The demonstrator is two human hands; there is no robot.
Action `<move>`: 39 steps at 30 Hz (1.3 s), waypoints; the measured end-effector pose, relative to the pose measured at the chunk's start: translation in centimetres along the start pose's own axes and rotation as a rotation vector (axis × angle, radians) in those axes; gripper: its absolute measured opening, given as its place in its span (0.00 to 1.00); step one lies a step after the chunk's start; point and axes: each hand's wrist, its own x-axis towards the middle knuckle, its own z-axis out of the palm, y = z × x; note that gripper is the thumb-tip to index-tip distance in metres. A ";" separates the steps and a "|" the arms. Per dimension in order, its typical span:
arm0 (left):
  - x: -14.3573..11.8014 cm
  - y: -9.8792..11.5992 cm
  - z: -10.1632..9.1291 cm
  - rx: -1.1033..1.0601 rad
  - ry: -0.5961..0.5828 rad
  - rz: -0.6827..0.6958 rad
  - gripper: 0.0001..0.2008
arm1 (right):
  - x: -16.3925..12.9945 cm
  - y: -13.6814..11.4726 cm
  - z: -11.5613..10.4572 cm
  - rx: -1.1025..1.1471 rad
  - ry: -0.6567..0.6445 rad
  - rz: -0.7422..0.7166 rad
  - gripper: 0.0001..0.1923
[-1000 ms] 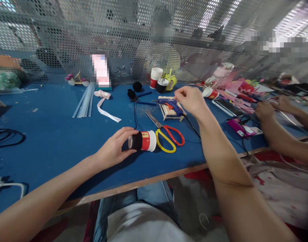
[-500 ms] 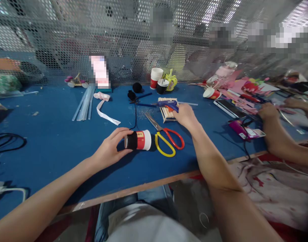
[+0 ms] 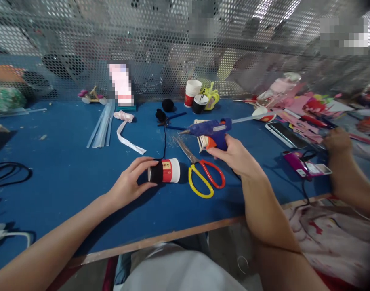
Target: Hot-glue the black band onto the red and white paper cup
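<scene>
My left hand (image 3: 135, 178) is closed around the bottom end of a paper cup (image 3: 171, 170) lying on its side, partly wrapped in black yarn (image 3: 156, 172). A strand of the yarn runs back to a small black clump (image 3: 160, 115). My right hand (image 3: 236, 154) grips a blue hot glue gun (image 3: 211, 128) with an orange trigger, its nozzle pointing left and a clear glue stick (image 3: 244, 119) out of its rear. Behind the gun, a small wooden stick rack (image 3: 202, 142) is mostly hidden. Scissors (image 3: 200, 165) with one yellow and one red handle lie open between my hands.
Clear glue sticks (image 3: 101, 125) and a white ribbon (image 3: 129, 141) lie at the left. Paper cups (image 3: 192, 89) stand by the perforated metal screen (image 3: 154, 52). To the right are a phone (image 3: 286, 135), a purple device (image 3: 303, 165) and another person's hand (image 3: 338, 141).
My right hand has lifted the glue gun off the wooden rack and drawn it up and toward me. My left hand still holds the cup in nearly the same place.
</scene>
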 end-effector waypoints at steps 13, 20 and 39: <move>0.8 0.3 0.0 -0.220 -0.046 -0.117 0.24 | -1.0 -1.7 1.6 0.356 -0.338 0.067 0.09; 2.4 0.2 -0.7 -0.302 -0.118 -0.281 0.25 | -0.5 -1.8 1.9 0.289 -0.314 0.037 0.10; 1.2 0.1 -3.3 -0.877 -0.084 -0.691 0.25 | 0.3 -1.8 2.9 0.279 -0.222 0.015 0.08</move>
